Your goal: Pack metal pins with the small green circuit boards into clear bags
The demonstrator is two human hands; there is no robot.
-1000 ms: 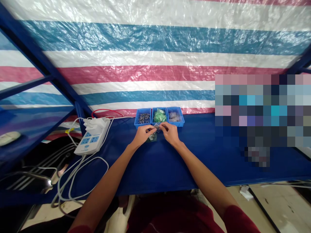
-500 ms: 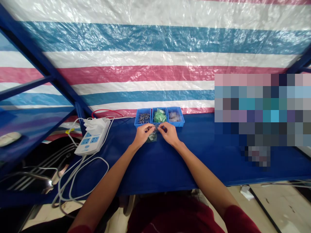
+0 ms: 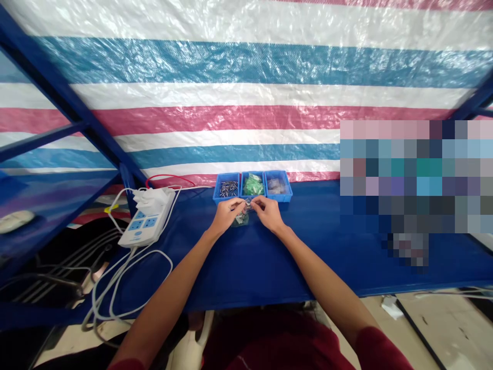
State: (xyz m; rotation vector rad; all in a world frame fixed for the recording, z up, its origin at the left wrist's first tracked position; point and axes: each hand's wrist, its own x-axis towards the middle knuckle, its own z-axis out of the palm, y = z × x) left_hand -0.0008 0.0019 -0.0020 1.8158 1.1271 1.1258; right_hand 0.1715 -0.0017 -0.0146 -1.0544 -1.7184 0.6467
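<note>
Close together over the blue table, my left hand (image 3: pixel 225 213) and my right hand (image 3: pixel 268 209) pinch a small clear plastic bag (image 3: pixel 248 203) between their fingertips. What the bag holds is too small to make out. Just below the fingers, a greenish plastic packet (image 3: pixel 241 219) with pale pieces in it lies on the table, partly behind my left fingers. Right behind my hands stand three blue bins side by side: the left bin (image 3: pixel 216 192) holds dark metal pins or screws, the middle bin (image 3: pixel 242 191) green packets, and the right bin (image 3: pixel 287 197) clear packets.
To the left, a white power strip (image 3: pixel 143 226) with plugs and looping white cables (image 3: pixel 115 288) lies on the table (image 3: pixel 265 267). A striped plastic sheet (image 3: pixel 231 92) hangs behind. Blue frame posts (image 3: pixel 77 113) slant at the left. The right side is pixelated.
My right fingertips have shifted slightly left, closer to my left hand, and the clear bag between them has changed shape. The bins and the greenish packet stay in place.
</note>
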